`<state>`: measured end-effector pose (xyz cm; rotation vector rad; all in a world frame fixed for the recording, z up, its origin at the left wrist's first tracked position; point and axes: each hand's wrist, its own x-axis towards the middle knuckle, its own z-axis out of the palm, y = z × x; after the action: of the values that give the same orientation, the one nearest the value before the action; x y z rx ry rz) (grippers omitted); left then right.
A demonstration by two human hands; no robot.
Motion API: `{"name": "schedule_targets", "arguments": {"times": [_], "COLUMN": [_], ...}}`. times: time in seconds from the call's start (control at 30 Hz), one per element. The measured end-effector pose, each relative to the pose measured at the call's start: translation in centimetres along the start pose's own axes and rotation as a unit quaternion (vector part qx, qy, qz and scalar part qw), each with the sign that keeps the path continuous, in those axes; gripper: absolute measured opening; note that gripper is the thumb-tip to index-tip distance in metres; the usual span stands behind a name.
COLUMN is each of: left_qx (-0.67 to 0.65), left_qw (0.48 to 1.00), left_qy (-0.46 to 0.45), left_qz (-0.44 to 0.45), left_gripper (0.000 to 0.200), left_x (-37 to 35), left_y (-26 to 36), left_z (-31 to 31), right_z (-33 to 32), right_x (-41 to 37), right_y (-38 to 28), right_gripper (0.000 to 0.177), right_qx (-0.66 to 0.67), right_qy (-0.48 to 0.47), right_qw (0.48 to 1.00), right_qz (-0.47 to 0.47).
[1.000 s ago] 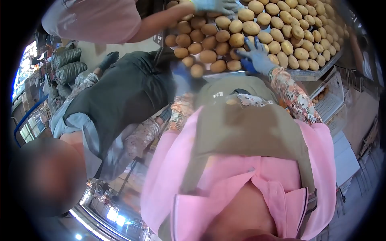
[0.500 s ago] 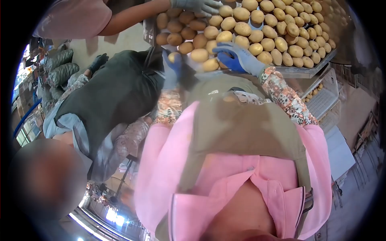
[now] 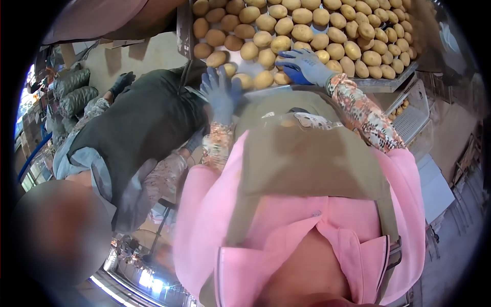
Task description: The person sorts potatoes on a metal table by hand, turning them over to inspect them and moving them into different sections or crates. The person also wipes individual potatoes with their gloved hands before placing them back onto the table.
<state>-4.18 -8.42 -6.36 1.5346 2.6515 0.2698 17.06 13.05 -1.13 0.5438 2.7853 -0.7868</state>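
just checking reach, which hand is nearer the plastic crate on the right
Right. The right hand is by the potatoes at the near edge of the tray, left of the plastic crate; the left hand is farther left.

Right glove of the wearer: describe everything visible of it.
The right glove looks like knit fabric, pale grey-blue on the back, deeper blue on the palm side. A mark on its back is too small to read. Worn back up, it has its fingers bent and pointing leftward in the picture, over potatoes near the edge of the tray. Its wrist end meets a patterned sleeve. Whether it grips anything underneath is hidden.
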Motion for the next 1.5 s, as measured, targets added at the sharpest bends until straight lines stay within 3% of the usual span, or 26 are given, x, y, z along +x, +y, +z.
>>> {"name": "schedule_targets", "arguments": {"times": [0.07,0.13,0.17,0.23,0.33,0.37,0.4,0.47,0.53,0.57,0.6,0.67,0.73,0.8,0.83,0.87,0.9,0.93,0.97,1.03,1.07,1.17,1.23,1.33,1.43,1.5], "left_qx": [-0.028,-0.101,-0.137,-0.173,0.016,-0.047,-0.015,0.007,-0.048,0.011,0.013,-0.013,-0.054,-0.237,-0.237,-0.197,-0.155,-0.123,-0.060,-0.005,-0.004,0.019,0.003,-0.059,-0.196,-0.122], "left_qw": [0.999,0.989,0.985,0.980,0.998,0.996,0.983,0.986,0.989,0.994,0.994,0.997,0.996,0.969,0.969,0.980,0.981,0.979,0.985,0.989,0.988,0.987,0.998,0.997,0.978,0.981], "left_qy": [0.041,0.109,0.097,0.086,-0.056,-0.067,-0.181,-0.164,-0.128,-0.087,-0.089,0.079,0.067,0.069,0.070,-0.016,-0.101,-0.151,-0.160,-0.150,-0.152,-0.134,-0.029,0.046,0.033,-0.124], "left_qz": [-0.005,-0.016,-0.032,-0.048,-0.002,0.018,-0.023,0.013,-0.049,-0.066,-0.066,-0.012,-0.008,-0.007,-0.007,-0.029,-0.051,-0.062,-0.037,-0.013,-0.014,-0.082,-0.054,-0.028,-0.059,-0.082], "left_gripper": [0.067,0.067,0.067,0.067,0.066,0.065,0.064,0.063,0.061,0.059,0.059,0.059,0.062,0.065,0.065,0.068,0.072,0.077,0.080,0.081,0.081,0.077,0.074,0.070,0.072,0.074], "left_x": [0.5,2.6,4.6,6.5,7.0,5.8,5.9,3.7,2.6,2.6,3.3,5.0,8.8,11.4,11.5,11.6,11.8,10.9,9.4,6.4,5.3,3.7,3.6,6.6,10.0,10.7], "left_y": [0.3,1.4,2.2,3.0,3.8,2.0,4.7,3.4,2.6,2.5,2.7,3.8,5.2,5.7,5.8,5.9,6.1,6.3,6.6,5.6,5.1,3.5,3.4,3.5,5.4,6.8], "left_z": [-0.2,-1.3,-1.7,-0.7,1.3,3.9,-0.9,0.7,0.9,1.1,1.0,0.0,-0.3,0.7,0.8,0.8,0.9,0.6,-0.3,-0.1,-0.1,0.0,-1.2,-0.8,0.9,0.4], "right_z": [1.9,3.2,3.6,3.3,4.2,4.0,3.9,-3.1,-2.7,-2.2,1.0,1.9,3.3,2.8,2.8,1.7,-0.3,1.6,0.9,-0.4,-1.3,0.2,0.0,1.3,3.7,3.2], "right_x": [-0.5,0.9,1.7,2.8,4.1,3.4,2.7,-1.5,-2.9,-2.5,-2.1,0.8,3.6,5.0,5.5,5.7,5.3,5.1,4.1,0.8,-0.7,-4.2,-3.8,-0.7,2.4,3.9], "right_y": [0.2,-1.9,-3.2,-5.3,-1.4,0.6,2.7,2.3,2.4,1.6,0.8,-1.6,-4.7,-6.2,-6.3,-6.8,-5.5,-2.8,-0.4,2.1,2.6,3.0,1.9,-0.2,-1.9,-2.5], "right_gripper": [0.037,0.036,0.035,0.034,0.033,0.032,0.032,0.034,0.030,0.031,0.036,0.038,0.037,0.035,0.034,0.033,0.030,0.025,0.028,0.022,0.027,0.034,0.040,0.039,0.036,0.036], "right_qx": [-0.077,0.036,0.075,0.249,0.405,0.302,0.191,0.070,-0.042,-0.037,-0.048,0.094,0.168,0.162,0.267,0.368,0.278,0.303,0.159,0.004,0.009,-0.050,0.008,0.107,0.202,0.222], "right_qy": [0.005,-0.086,-0.117,-0.057,-0.071,0.002,0.081,0.045,0.025,-0.100,-0.040,-0.109,-0.116,-0.123,-0.135,-0.143,-0.135,-0.070,0.065,0.176,0.085,0.075,-0.090,-0.051,-0.033,-0.078], "right_qw": [0.996,0.995,0.989,0.967,0.909,0.947,0.971,0.994,0.999,0.994,0.998,0.989,0.978,0.974,0.954,0.917,0.948,0.946,0.975,0.981,0.995,0.996,0.995,0.992,0.973,0.967], "right_qz": [-0.034,-0.041,-0.042,0.005,-0.073,-0.104,-0.119,0.069,0.015,0.020,0.017,-0.017,-0.054,-0.103,-0.029,0.045,-0.069,-0.088,-0.138,-0.086,-0.052,-0.030,0.050,0.046,-0.104,-0.098]}}
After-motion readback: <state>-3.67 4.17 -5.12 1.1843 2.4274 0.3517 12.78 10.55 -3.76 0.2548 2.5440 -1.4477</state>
